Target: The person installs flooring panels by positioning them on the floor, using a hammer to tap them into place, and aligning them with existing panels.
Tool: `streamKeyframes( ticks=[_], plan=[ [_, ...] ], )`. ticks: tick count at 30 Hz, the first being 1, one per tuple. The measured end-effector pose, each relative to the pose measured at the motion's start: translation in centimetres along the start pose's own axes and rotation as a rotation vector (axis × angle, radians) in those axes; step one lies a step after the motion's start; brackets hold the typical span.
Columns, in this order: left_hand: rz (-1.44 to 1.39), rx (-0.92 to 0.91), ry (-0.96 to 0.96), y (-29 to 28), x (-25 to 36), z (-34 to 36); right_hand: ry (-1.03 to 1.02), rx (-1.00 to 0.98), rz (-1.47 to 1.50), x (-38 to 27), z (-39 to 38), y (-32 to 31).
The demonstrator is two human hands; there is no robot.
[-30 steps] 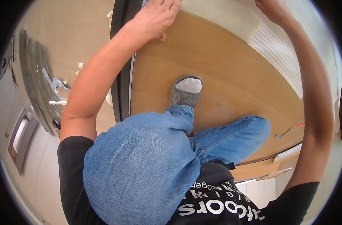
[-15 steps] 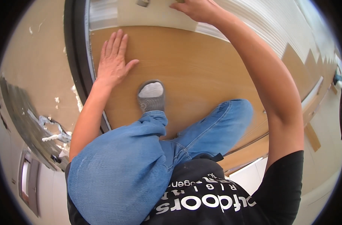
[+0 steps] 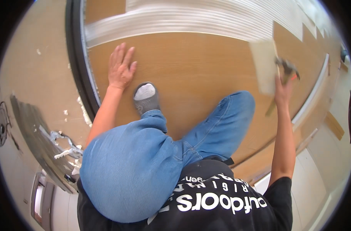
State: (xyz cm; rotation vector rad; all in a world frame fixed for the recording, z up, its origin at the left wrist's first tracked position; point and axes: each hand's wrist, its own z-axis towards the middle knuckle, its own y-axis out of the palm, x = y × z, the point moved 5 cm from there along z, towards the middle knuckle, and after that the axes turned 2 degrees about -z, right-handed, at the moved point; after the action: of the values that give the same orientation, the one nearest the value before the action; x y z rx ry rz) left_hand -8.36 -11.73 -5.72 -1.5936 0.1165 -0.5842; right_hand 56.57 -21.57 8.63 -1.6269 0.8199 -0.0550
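Note:
My left hand (image 3: 121, 68) lies with fingers apart on a wood-look plank (image 3: 183, 61), near the dark edging strip (image 3: 77, 61) at the left. Over the plank's right part, my right hand (image 3: 282, 86) is closed on a hammer (image 3: 288, 68), blurred by motion. A pale, thin rectangular piece (image 3: 260, 65) is beside the hammer, also smeared; I cannot tell whether my fingers grip it too. My grey shoe (image 3: 147, 102) rests on the plank between my left hand and my bent legs in blue jeans.
White ribbed underlay (image 3: 191, 19) borders the planks at the top. Stepped plank ends (image 3: 306, 34) run along the upper right. Tan flooring (image 3: 42, 69) with white crumbs lies left, beside a dark curved sheet (image 3: 33, 134) and scraps. A long white strip (image 3: 310, 92) lies right.
My right hand has swung from the top down to the right with the hammer. The pale piece has moved rightward off the underlay. My left hand has come down onto the plank.

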Motion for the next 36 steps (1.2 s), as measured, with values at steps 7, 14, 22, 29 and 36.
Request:
streamKeyframes(
  ticks=[7,14,22,29,36],
  plan=[
    [0.144,-0.04,-0.278,-0.1,-3.2,-19.1,0.438,0.165,0.454,24.8,-26.2,5.9],
    [0.193,-0.028,-0.533,-1.5,7.8,-25.8,0.865,0.314,0.633,33.1,-44.5,12.2],
    [-0.42,-0.169,-0.742,-3.8,4.7,-19.4,0.775,0.278,0.506,34.9,-43.3,14.3],
    [-1.337,-0.337,-0.723,-7.6,11.5,-10.4,0.699,0.343,0.384,38.2,-44.5,13.2],
    [-1.858,-0.543,-0.381,-10.1,19.9,-7.1,0.621,0.259,0.475,37.5,-44.3,14.2]
  ],
)
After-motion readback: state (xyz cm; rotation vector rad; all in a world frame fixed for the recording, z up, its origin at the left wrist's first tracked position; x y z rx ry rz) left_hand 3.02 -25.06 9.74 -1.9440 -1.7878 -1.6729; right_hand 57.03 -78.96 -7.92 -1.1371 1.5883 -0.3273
